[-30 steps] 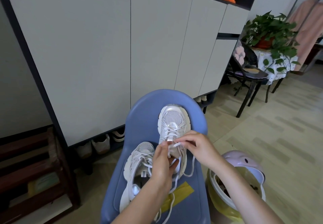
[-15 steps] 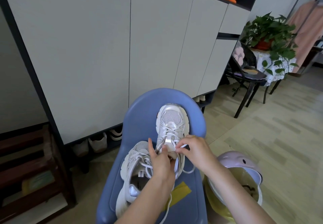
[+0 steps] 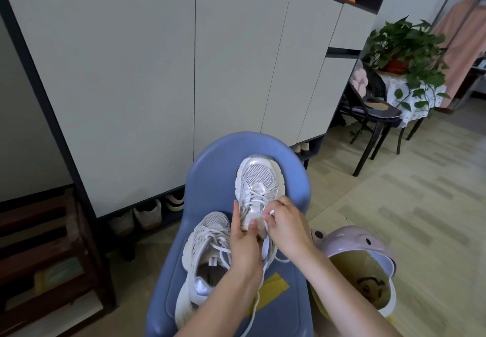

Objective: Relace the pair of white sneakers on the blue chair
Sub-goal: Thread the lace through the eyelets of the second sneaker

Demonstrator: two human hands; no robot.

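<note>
Two white sneakers lie on the blue chair (image 3: 210, 168). The right sneaker (image 3: 259, 179) points its toe at the chair back; laces cross its lower eyelets. My left hand (image 3: 244, 242) grips that shoe's tongue and upper, thumb on the tongue, one finger raised. My right hand (image 3: 286, 227) pinches the white lace (image 3: 271, 213) by its tip at an upper eyelet on the shoe's right side. The left sneaker (image 3: 207, 252) lies beside it, nearer me, laced, its opening showing. A loose lace end hangs down over the seat near a yellow tape strip (image 3: 271, 286).
A pink-lidded bin (image 3: 352, 244) with a yellow liner stands right of the chair. A tall white cabinet (image 3: 184, 60) rises behind, with shoes under it. Dark wooden shelving (image 3: 47, 252) stands at the left. A black chair (image 3: 373, 116) and a potted plant (image 3: 405, 45) are at the right.
My right hand has drawn in closer to the shoe's right eyelets with the lace tip. My left hand has settled lower on the tongue. The camera has tilted slightly.
</note>
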